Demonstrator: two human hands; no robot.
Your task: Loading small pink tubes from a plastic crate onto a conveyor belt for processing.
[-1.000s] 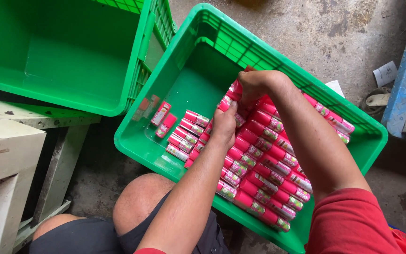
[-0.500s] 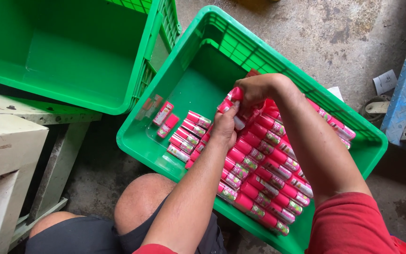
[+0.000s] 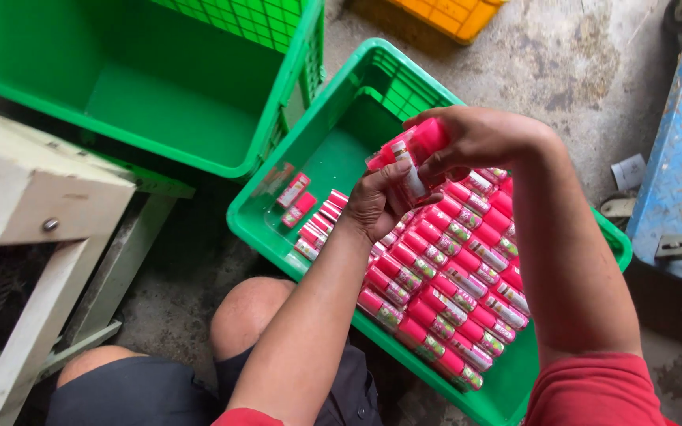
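Pink-capped tubes (image 3: pixel 436 276) fill the right half of the green crate (image 3: pixel 341 134) at the middle of the frame, lying packed side by side in about four slanted rows; I cannot count them exactly, but there are several dozen. A second, larger green crate (image 3: pixel 159 102) sits at the upper left, and its near wall hides part of the floor between the two. One yellow crate (image 3: pixel 451 16) shows at the top edge, one blue metal cart (image 3: pixel 680 158) runs down the right side, and one off-white table leg frame (image 3: pixel 33 205) stands at the left. My two forearms cross over the packed rows and cover many of the tubes beneath. Six or so loose tubes (image 3: pixel 317 225) lie in a short line on the crate floor at the left, with two more (image 3: pixel 294 197) just beyond them. My right hand (image 3: pixel 475 142) is closed around a small bunch of tubes (image 3: pixel 416 146) held above the crate. My left hand (image 3: pixel 376 205) is half curled, fingertips pinching one tube (image 3: pixel 410 175) from that bunch.
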